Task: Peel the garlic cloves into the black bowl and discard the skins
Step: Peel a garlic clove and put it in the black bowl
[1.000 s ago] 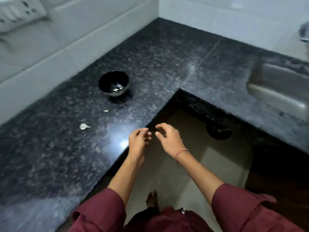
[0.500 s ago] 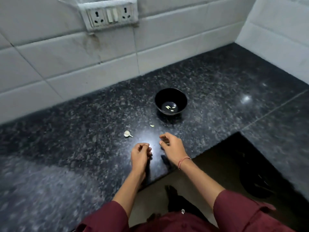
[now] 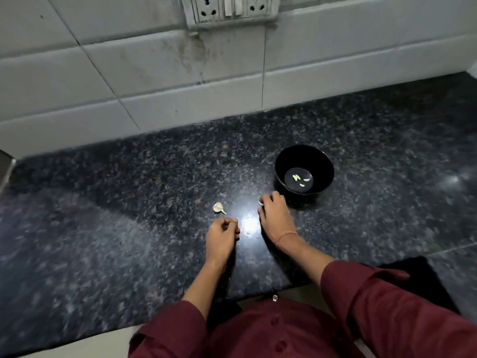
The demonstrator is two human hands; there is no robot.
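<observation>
Centrally, the right hand (image 3: 275, 218) is curling its fingers (image 3: 269, 200) round a small pale garlic piece (image 3: 261, 203) on the table (image 3: 129, 192), hiding most of it, just lower left of the black bowl (image 3: 285, 161), which is holding three peeled cloves (image 3: 299, 180). The left hand (image 3: 220, 239) is hovering further left, fingers (image 3: 229, 224) bunched; whether they are pinching anything I cannot tell. A garlic clove (image 3: 219, 208) is lying just above it. A socket plate (image 3: 229, 9) is sitting on the tiled wall (image 3: 154, 73) at the top.
</observation>
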